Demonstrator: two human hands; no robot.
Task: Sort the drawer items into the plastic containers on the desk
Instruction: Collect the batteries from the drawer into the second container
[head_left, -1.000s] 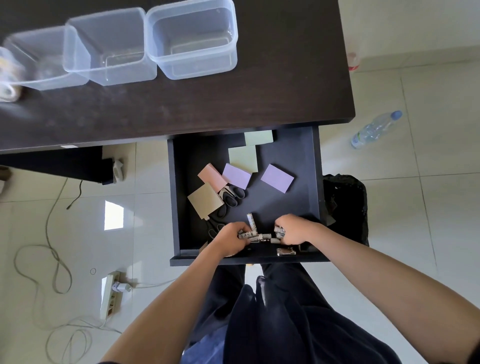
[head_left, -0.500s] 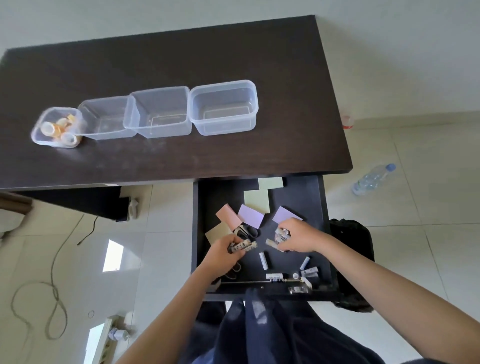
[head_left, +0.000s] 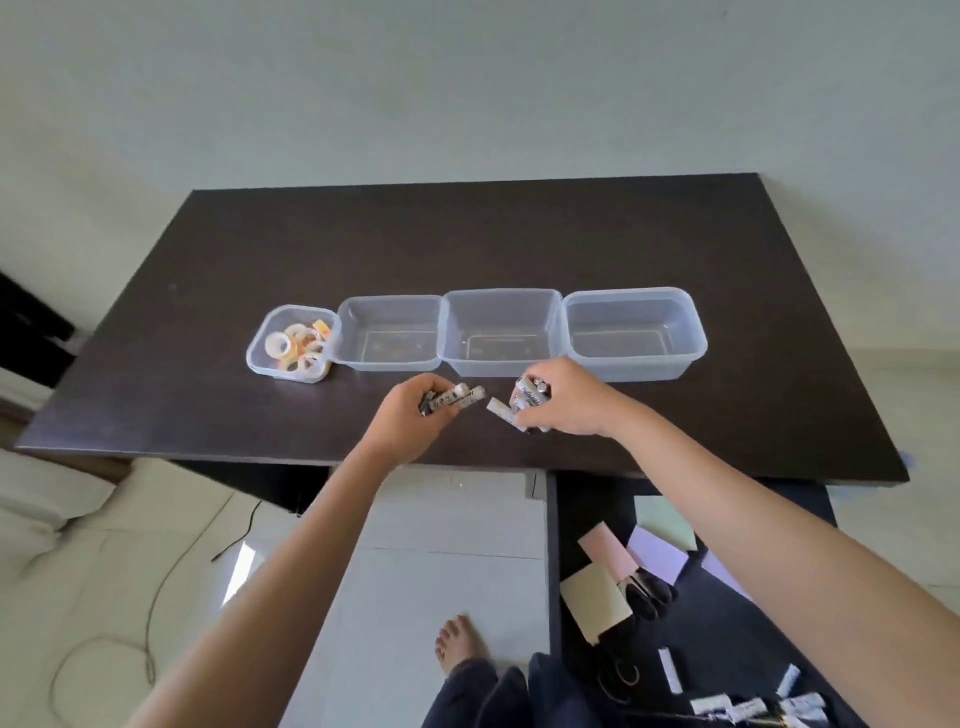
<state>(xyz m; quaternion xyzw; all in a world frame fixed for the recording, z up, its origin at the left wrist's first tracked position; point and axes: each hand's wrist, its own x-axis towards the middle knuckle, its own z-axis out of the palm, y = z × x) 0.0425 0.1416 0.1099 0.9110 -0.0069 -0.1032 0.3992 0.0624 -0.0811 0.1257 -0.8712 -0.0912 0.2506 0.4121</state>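
Observation:
My left hand (head_left: 410, 418) grips a bundle of batteries (head_left: 457, 397) over the dark desk (head_left: 467, 249). My right hand (head_left: 569, 397) holds another bundle of batteries (head_left: 527, 400) just to its right. Both hover in front of a row of clear plastic containers: a small one (head_left: 291, 351) with tape rolls, then three empty ones (head_left: 389, 332), (head_left: 498, 330), (head_left: 634, 330). The open drawer (head_left: 587, 504) at lower right holds sticky note pads (head_left: 657, 553), black scissors (head_left: 647, 592) and several loose batteries (head_left: 748, 706).
A tiled floor lies under the desk, with a thin cable (head_left: 156, 597) at left. My bare foot (head_left: 457, 642) and dark trouser legs show at the bottom. A white cushion-like shape (head_left: 41, 499) sits at the left edge.
Both hands rose out of the drawer with batteries and now hover over the desk in front of the containers. The view tilted up toward the desk.

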